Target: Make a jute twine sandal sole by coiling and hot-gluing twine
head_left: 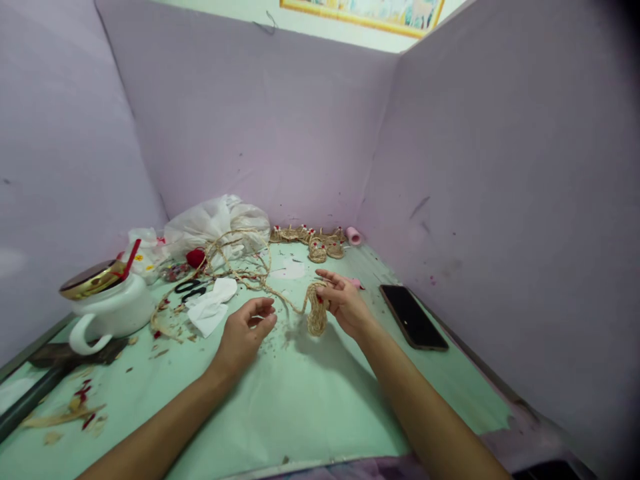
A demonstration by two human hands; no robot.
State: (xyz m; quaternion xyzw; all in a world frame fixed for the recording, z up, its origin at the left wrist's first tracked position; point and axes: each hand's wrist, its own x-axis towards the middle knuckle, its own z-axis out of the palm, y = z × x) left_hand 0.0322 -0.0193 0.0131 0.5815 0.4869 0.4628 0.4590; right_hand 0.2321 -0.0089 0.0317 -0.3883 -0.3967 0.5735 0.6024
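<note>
My right hand [343, 300] is closed on a small woven straw sandal sole [317, 313], holding it upright above the green table cover [300, 400]. A straw rope [250, 270] runs from that sole back to a loose tangle near the rear. To the left of the sole hovers my left hand [247, 330], fingers curled loosely with thumb and forefinger close together; whether anything lies between them is hidden. Several finished miniature straw sandals [320, 248] stand in a row at the back.
A black phone [413, 315] lies at the right. Black scissors [190, 288] and white tissue [213, 307] lie left of centre. A white mug with a gold lid [107, 303], a plastic bag [217, 223] and a pink spool [353, 235] sit further back. Lilac partition walls [500, 200] enclose the table.
</note>
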